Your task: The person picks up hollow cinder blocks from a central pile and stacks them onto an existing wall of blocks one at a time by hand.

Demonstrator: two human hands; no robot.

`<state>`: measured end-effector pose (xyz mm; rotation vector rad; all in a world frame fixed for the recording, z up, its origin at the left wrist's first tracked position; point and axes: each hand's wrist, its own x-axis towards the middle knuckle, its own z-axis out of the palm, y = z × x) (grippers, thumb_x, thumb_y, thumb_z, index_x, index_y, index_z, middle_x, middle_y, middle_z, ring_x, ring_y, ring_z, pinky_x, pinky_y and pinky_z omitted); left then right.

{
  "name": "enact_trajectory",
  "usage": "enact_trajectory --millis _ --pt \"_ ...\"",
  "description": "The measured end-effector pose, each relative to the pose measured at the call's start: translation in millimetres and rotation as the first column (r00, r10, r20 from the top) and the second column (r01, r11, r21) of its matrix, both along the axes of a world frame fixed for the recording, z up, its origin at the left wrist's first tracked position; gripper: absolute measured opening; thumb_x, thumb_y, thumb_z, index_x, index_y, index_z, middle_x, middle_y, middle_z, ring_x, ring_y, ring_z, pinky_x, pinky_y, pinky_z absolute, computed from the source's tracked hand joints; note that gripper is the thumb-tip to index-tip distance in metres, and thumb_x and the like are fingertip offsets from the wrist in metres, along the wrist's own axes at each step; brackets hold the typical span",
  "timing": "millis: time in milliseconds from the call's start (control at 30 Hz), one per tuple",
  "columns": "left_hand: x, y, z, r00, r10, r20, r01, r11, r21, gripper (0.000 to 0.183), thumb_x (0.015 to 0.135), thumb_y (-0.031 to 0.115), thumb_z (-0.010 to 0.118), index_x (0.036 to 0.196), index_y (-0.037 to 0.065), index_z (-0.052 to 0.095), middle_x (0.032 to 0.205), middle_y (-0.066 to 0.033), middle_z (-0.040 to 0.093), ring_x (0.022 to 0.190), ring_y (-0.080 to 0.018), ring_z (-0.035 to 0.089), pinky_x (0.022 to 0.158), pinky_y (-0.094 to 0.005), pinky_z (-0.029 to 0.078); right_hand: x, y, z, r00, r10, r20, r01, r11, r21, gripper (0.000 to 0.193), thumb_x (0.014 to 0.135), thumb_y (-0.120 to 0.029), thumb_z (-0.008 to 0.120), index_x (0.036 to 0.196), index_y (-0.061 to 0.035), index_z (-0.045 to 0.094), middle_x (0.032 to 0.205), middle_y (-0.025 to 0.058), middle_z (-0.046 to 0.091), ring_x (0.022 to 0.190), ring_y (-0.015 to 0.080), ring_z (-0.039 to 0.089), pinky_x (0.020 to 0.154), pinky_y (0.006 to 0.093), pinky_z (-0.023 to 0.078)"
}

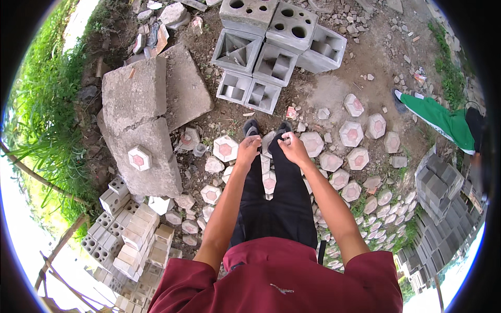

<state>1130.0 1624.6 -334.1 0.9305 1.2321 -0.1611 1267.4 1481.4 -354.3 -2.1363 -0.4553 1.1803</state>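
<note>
My left hand (249,149) is held in front of my legs with its fingers curled together. A short gap to its right, my right hand (294,148) is also closed, thumb and fingers pressed together. Whatever either hand may pinch is too small to make out. Below them are my shoes, on ground set with hexagonal paving stones with reddish centres. One such paving stone (226,148) lies just left of my left hand, and another paver (312,144) just right of my right hand. Ahead of my feet stand grey hollow concrete blocks (273,64), stacked together.
A large cracked concrete slab (138,99) lies at the left, with a single hexagonal paver (140,158) on it. Block stacks stand lower left (136,240) and right (438,182). Another person's green-clad leg (438,117) shows at the right. Rubble litters the dirt.
</note>
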Motion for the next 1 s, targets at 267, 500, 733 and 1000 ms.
enact_trajectory --millis 267,500,733,1000 --pt "22 22 -354 0.919 -0.111 -0.379 0.204 0.955 0.216 0.036 0.085 0.024 0.067 0.107 -0.004 0.065 0.105 -0.0143 0.068 0.102 -0.0219 0.062 0.091 -0.0314 0.045 36 27 -323 0.934 -0.338 -0.112 0.299 0.914 -0.273 0.065 0.079 -0.048 0.071 0.12 -0.0002 0.054 0.102 0.0219 0.067 0.099 0.0337 0.065 0.088 0.0406 0.048" --pt "57 72 -519 0.945 0.158 -0.288 -0.111 0.978 0.175 0.061 0.088 0.037 0.065 0.132 -0.002 0.047 0.129 -0.016 0.051 0.117 -0.03 0.05 0.092 -0.0452 0.046 57 94 -501 0.936 -0.351 0.019 0.347 0.912 -0.221 0.097 0.077 -0.051 0.073 0.142 0.0063 0.029 0.137 0.0276 0.045 0.124 0.0359 0.05 0.101 0.0409 0.043" --pt "58 53 -548 0.784 0.543 -0.302 -0.566 0.824 0.012 0.047 0.087 0.01 0.064 0.125 -0.009 0.045 0.132 -0.0245 0.042 0.123 -0.0381 0.047 0.097 -0.0554 0.05 73 71 -571 0.88 -0.435 -0.19 0.381 0.886 -0.264 0.071 0.083 -0.033 0.073 0.133 0.0024 0.036 0.131 0.0208 0.053 0.118 0.0322 0.055 0.095 0.0502 0.046" --pt "58 63 -562 0.808 0.529 -0.258 -0.575 0.803 -0.156 0.045 0.084 0.0 0.059 0.124 -0.009 0.042 0.128 -0.0254 0.037 0.12 -0.0381 0.043 0.095 -0.0653 0.048 70 83 -541 0.867 -0.453 -0.205 0.4 0.88 -0.254 0.053 0.08 -0.017 0.071 0.124 0.0017 0.048 0.115 0.019 0.063 0.103 0.0315 0.063 0.082 0.0473 0.053"
